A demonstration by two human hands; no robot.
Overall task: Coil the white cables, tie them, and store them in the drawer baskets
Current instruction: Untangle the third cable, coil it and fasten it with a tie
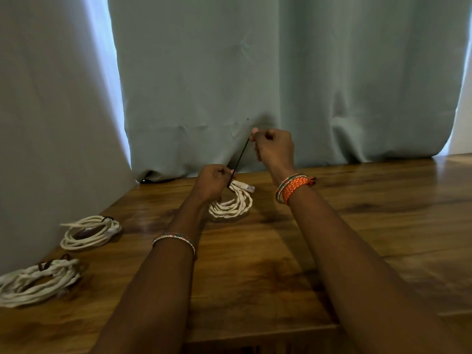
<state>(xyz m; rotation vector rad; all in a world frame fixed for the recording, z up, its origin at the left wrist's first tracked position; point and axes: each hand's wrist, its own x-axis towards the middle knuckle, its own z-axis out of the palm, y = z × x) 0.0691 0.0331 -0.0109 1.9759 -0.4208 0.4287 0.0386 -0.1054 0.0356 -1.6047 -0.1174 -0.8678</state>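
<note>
White cable, coiled, lifted just off the wooden table [281,251] at the far side — that's the coil in hand [231,204], and it's getting its tie right now. The left hand [213,183] has its fingers curled in tight, pinching the bundle near the top where the clear plug [244,186] pokes out, and gripping the lower end of a thin black tie [238,160] at the same spot. The right hand [274,146] is raised higher, fingers closed in a pinch on the tie's upper end, so the strip runs taut and slanted between the two hands. I'd say that tension is the point: pulled tight like this, the tie cinches the loops so they can't spring apart. Holding the bundle by its top lets the rest of the loops hang free toward the table, clear of the working fingers.

Over on the left edge of the table, two more white coils sit well apart from the action: the middle coil [90,232] with a dark tie on its top, and the near coil [38,282] with a brownish band round it. Both look finished and parked out of the way, waiting for storage. No drawer or baskets in sight from here, only the pale curtain [204,85] hanging behind the table. So by my reckoning this is the tying stage, with the storing not yet begun.
</note>
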